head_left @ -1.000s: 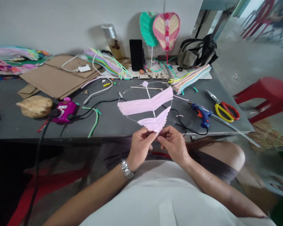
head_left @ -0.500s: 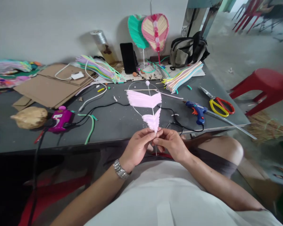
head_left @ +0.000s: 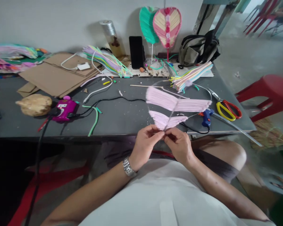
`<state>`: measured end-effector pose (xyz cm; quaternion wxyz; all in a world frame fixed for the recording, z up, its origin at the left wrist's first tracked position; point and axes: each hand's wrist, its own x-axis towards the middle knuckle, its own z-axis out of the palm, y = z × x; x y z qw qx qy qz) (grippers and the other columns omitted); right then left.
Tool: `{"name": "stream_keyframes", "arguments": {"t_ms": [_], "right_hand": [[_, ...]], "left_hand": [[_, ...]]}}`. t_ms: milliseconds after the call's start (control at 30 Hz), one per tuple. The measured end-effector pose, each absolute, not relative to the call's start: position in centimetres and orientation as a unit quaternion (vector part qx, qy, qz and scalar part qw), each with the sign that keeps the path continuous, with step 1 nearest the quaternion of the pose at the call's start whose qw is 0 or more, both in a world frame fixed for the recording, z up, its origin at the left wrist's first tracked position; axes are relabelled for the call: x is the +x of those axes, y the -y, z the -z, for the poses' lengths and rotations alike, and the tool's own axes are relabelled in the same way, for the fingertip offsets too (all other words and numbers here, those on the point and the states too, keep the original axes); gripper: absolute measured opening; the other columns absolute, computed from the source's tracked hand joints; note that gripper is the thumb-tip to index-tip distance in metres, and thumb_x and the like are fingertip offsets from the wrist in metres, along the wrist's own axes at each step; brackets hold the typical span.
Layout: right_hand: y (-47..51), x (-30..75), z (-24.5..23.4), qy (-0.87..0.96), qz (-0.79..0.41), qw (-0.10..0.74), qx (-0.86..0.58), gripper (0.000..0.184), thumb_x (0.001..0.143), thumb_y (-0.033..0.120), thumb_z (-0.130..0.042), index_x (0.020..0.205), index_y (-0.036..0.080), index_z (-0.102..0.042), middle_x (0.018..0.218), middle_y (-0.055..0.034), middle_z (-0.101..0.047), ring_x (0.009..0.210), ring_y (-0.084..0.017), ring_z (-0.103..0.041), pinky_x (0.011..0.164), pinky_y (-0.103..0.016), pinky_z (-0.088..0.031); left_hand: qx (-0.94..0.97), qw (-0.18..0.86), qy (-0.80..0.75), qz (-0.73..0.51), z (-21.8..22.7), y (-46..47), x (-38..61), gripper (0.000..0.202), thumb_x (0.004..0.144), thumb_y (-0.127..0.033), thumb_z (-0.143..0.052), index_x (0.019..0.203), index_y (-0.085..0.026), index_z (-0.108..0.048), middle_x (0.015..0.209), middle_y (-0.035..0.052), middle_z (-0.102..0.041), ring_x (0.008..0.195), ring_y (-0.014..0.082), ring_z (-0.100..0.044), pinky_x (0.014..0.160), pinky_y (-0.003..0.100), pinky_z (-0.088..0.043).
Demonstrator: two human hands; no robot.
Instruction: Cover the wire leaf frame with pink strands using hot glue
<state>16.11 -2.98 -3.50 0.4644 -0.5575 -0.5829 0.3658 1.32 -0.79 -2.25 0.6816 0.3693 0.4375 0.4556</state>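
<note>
Between both hands I hold a hand fan (head_left: 191, 105) by its lower stem, just above my lap. It has a thin wire outline, a central stem and two V-shaped bands of pale pink fuzzy strips, with a gap between them. A pink ball sits at its top, blurred. My left hand (head_left: 146, 144), with a metal watch at the wrist, pinches the base of the lower band. My right hand (head_left: 179, 146) is closed on the stem right beside it. Behind the fan's right side, a blue glue gun (head_left: 206, 118) is partly hidden.
Scissors (head_left: 226, 111) and a glue stick (head_left: 240, 130) lie at the table's right. Fuzzy-stem bundles (head_left: 193, 77), a phone (head_left: 136, 51) and two finished fans (head_left: 167, 26) stand at the back. Cardboard (head_left: 49, 78) and a purple power socket (head_left: 65, 110) are left, with cables crossing the table.
The fan has turned from a narrow, edge-on angle to show its width, leaning right. Both hands keep their hold on the stem. The whole view has shifted slightly.
</note>
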Motion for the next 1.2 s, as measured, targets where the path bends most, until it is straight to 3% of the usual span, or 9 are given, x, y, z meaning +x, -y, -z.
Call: {"name": "stream_keyframes", "arguments": {"t_ms": [167,300,467,700,833,1000,1200], "right_hand": [[3.0,16.3,3.9,0.631,-0.323,0.415,-0.571,0.011,0.085,0.018,-0.061,0.075,0.021,-0.065,0.07,0.001,-0.064,0.062,-0.014,-0.054,0.063,-0.026,-0.043],[3.2,16.6,3.9,0.647,-0.319,0.406,-0.561,0.01,0.087,0.021,-0.064,0.08,0.02,-0.07,0.073,-0.0008,-0.067,0.063,-0.014,-0.055,0.062,-0.027,-0.043],[2.9,17.1,3.5,0.518,-0.433,0.466,-0.572,0.018,0.088,0.037,-0.071,0.086,0.019,-0.069,0.069,0.0001,-0.066,0.052,-0.011,-0.052,0.052,-0.025,-0.044],[1.6,16.8,3.1,0.399,-0.551,0.532,-0.503,0.042,0.071,0.052,-0.087,0.075,0.021,-0.059,0.06,0.0035,-0.061,0.044,-0.008,-0.047,0.044,-0.023,-0.041],[1.6,16.7,3.2,0.391,-0.534,0.555,-0.504,0.045,0.068,0.055,-0.089,0.076,0.023,-0.059,0.059,0.0039,-0.061,0.044,-0.009,-0.047,0.043,-0.023,-0.04],[1.6,17.0,3.5,0.411,-0.524,0.54,-0.514,0.042,0.076,0.057,-0.082,0.075,0.021,-0.061,0.056,0.0028,-0.061,0.044,-0.009,-0.045,0.045,-0.024,-0.039],[2.0,17.8,3.6,0.524,-0.367,0.49,-0.593,0.031,0.087,0.04,-0.068,0.065,0.021,-0.057,0.053,0.0017,-0.055,0.05,-0.013,-0.047,0.051,-0.027,-0.039]], "left_hand": [[0.371,0.673,-0.467,-0.437,2.2,0.8,1.6,0.028,0.067,-0.034,-0.09,0.077,-0.015,-0.073,0.07,0.0003,-0.064,0.063,0.0122,-0.057,0.059,0.024,-0.049],[0.329,0.699,-0.454,-0.443,2.5,0.5,1.4,0.034,0.065,-0.04,-0.091,0.076,-0.015,-0.07,0.069,-0.0006,-0.063,0.061,0.0108,-0.054,0.056,0.023,-0.046],[0.261,0.751,-0.428,-0.43,2.4,0.3,0.8,0.038,0.064,-0.04,-0.092,0.073,-0.016,-0.064,0.063,-0.0042,-0.054,0.055,0.0071,-0.045,0.052,0.021,-0.037],[0.243,0.775,-0.412,-0.413,2.4,0.6,0.7,0.037,0.065,-0.039,-0.092,0.069,-0.015,-0.065,0.062,-0.0024,-0.053,0.056,0.0069,-0.044,0.051,0.02,-0.03],[0.233,0.778,-0.413,-0.412,2.5,0.5,0.8,0.034,0.064,-0.035,-0.091,0.068,-0.015,-0.065,0.062,-0.0022,-0.053,0.056,0.0075,-0.045,0.05,0.021,-0.029],[0.231,0.782,-0.409,-0.41,2.3,0.6,1.1,0.034,0.062,-0.035,-0.091,0.065,-0.015,-0.063,0.061,-0.0026,-0.052,0.056,0.0074,-0.044,0.05,0.021,-0.028],[0.236,0.775,-0.412,-0.417,2.2,0.6,1.2,0.034,0.06,-0.035,-0.091,0.067,-0.014,-0.066,0.06,-0.0028,-0.052,0.055,0.0072,-0.044,0.049,0.021,-0.027]]}}
